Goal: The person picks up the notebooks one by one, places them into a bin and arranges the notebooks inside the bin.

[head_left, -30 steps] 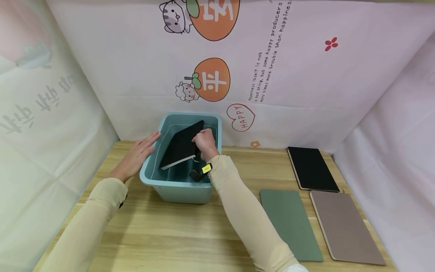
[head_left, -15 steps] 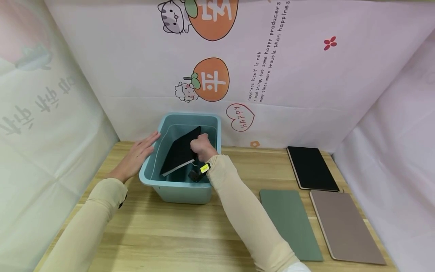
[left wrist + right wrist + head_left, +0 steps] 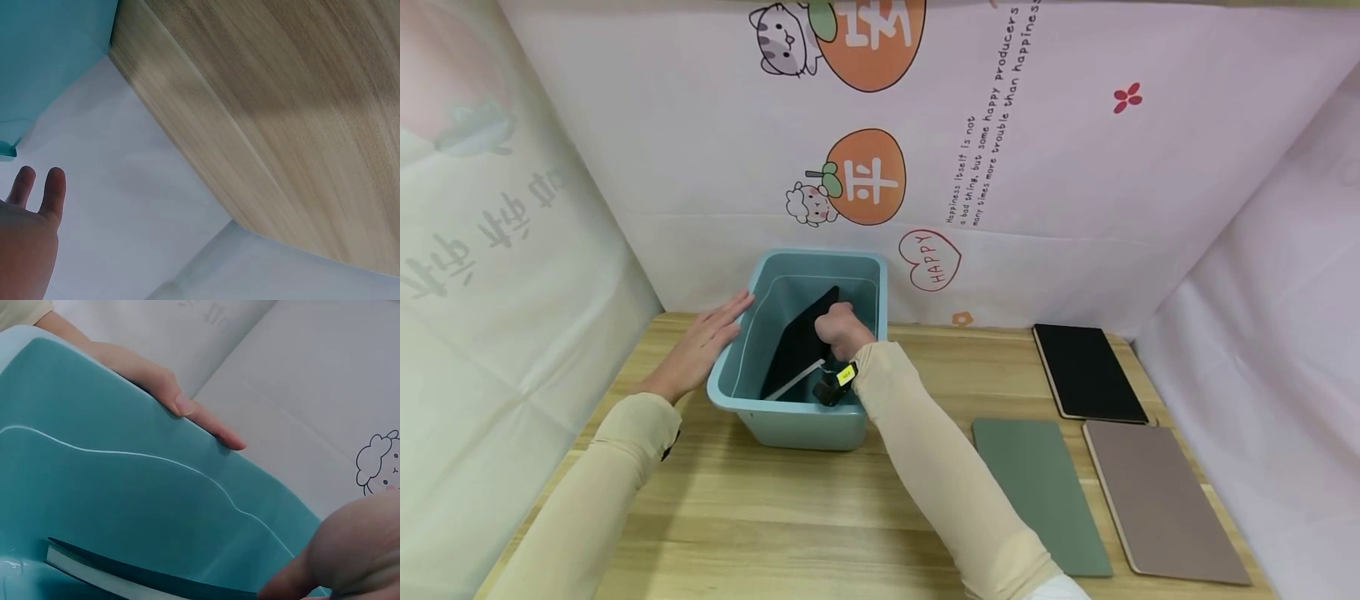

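A blue plastic bin [image 3: 808, 429] stands on the wooden table. Inside it, my right hand [image 3: 842, 329] grips a black notebook [image 3: 796, 346] by one edge, the book tilted and deep between the walls. In the right wrist view the notebook's pale page edge [image 3: 94, 575] shows low in the bin, with the right thumb [image 3: 290, 581] against the cover. My left hand [image 3: 696, 346] rests straight-fingered on the bin's left rim; two of its fingers [image 3: 53, 194] appear in the left wrist view. The right hand's fingertips are hidden behind the hand in the head view.
To the right lie a green notebook [image 3: 1041, 492], a mauve notebook [image 3: 1165, 500] and another black notebook [image 3: 1090, 372], flat on the table [image 3: 775, 517]. White printed cloth [image 3: 1037, 167] rises close behind the bin and at both sides.
The right hand has lowered the black notebook further into the bin, and the book has become steeper. My left hand stays on the rim.
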Tool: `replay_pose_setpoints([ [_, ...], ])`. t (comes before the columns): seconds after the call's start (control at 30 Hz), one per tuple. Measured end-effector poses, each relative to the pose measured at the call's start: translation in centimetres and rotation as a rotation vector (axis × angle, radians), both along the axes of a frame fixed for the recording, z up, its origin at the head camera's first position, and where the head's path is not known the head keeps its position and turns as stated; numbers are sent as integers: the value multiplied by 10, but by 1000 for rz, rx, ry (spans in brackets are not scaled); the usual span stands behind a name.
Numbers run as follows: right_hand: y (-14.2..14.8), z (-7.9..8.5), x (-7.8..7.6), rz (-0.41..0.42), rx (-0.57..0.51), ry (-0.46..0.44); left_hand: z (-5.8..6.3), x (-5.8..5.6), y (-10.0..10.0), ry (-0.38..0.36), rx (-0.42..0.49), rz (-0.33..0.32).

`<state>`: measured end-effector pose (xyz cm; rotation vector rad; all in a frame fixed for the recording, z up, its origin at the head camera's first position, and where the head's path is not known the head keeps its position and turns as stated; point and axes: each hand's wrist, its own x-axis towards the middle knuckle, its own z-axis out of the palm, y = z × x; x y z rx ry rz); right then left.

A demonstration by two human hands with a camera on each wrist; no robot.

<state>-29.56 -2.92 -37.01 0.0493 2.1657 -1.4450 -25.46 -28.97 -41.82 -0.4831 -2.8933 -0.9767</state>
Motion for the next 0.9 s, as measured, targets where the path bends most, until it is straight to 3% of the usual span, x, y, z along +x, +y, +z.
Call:
replay_pose_setpoints([
  [0.17, -1, -1, 4, 66, 36, 19, -1, -1, -1, 4, 0, -11],
  [0.27, -2, -1, 5, 117, 125, 55, -2, -1, -1, 9, -5, -18],
  [0.53, -3, 6, 4, 129, 65, 68, -1, -1, 1, 4, 24, -5],
  [0.9, -6, 28, 2, 239, 312, 228, -3, -3, -3, 3, 20, -13],
])
